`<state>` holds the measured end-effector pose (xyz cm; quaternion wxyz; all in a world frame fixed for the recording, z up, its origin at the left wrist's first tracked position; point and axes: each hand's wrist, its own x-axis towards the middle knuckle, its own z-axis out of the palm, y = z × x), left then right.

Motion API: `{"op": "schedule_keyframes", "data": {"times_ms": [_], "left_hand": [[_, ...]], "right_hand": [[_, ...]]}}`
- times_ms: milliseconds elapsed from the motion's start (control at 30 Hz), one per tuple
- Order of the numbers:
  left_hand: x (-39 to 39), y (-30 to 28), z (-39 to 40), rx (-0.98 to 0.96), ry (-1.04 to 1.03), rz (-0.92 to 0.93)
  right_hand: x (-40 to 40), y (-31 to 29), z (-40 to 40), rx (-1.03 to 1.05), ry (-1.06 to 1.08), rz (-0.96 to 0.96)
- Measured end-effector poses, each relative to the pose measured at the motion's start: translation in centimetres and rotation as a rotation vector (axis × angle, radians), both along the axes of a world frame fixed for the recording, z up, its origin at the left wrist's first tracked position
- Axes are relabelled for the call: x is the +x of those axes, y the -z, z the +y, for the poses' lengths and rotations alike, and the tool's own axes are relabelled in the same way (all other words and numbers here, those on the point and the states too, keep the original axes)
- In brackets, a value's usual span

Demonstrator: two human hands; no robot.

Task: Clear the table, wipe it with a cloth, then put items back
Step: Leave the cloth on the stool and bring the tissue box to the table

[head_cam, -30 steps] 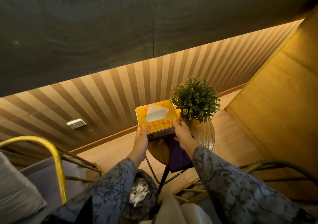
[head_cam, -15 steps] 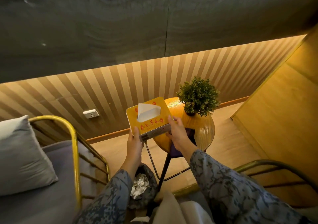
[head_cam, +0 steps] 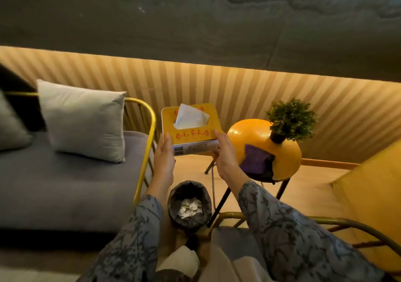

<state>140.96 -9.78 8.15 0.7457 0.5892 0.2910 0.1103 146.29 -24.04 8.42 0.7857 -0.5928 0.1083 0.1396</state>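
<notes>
A yellow tissue box with a white tissue sticking out hangs in the air between the sofa and the small round table. My left hand grips its left side and my right hand grips its right side. It is off the table, to the left of the top. A purple cloth lies folded on the near side of the wooden tabletop. A small green potted plant stands at the far right of the top.
A grey sofa with a gold rail and grey cushions is at the left. A black bin with crumpled paper sits on the floor below my hands. A gold chair frame is at the lower right.
Both hands have carried the tissue box off the tabletop and leftward toward the sofa. My view has swung left, bringing the sofa and cushions in.
</notes>
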Motion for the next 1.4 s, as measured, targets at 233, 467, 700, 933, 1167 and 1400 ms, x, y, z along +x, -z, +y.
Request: {"op": "schedule_keyframes", "data": {"times_ms": [233, 467, 700, 933, 1167, 1400], "left_hand": [[-10.5, -2.5, 6.4, -0.081, -0.264, -0.101], [-22.7, -3.3, 14.5, -0.016, -0.533, -0.15], [-40.2, -5.7, 18.7, -0.051, -0.808, -0.202], [-59.5, -5.9, 19.8, 0.019, -0.971, -0.084], [-74.6, -8.3, 19.8, -0.007, -1.101, -0.038], [-85.1, -12.1, 18.1, -0.028, -1.235, 0.015]], "right_hand": [[-7.3, -2.1, 7.7, 0.094, -0.244, 0.025], [-16.3, -5.3, 18.8, 0.098, -0.464, -0.008], [-31.5, -6.5, 29.3, 0.132, -0.756, 0.023], [-49.8, -7.8, 33.9, 0.125, -0.963, 0.009], [-62.4, -10.0, 36.2, 0.022, -1.174, -0.068], [-71.7, -13.3, 37.9, 0.018, -1.439, -0.1]]}}
